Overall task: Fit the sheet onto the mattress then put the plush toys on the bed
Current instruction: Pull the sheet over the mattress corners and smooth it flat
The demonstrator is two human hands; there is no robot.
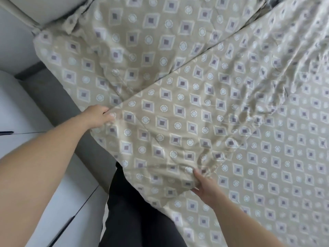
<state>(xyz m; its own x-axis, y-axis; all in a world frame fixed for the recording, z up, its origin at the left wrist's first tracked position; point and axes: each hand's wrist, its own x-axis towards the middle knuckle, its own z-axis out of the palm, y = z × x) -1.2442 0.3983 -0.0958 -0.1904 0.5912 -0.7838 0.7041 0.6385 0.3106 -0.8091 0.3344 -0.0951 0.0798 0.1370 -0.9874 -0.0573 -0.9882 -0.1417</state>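
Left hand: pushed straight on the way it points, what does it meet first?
The sheet: the left hand grips its folded edge, pointing up-right along the fold. Further on, only more sheet shows; depth is unclear.

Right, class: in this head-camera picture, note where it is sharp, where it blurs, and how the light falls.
Head view: the beige diamond-and-circle patterned sheet is crisp around the middle fold, blurred toward the top-left corner and right edge; light is soft, with faint crease shadows and a sheen upper right; the wide lens swells the left forearm.
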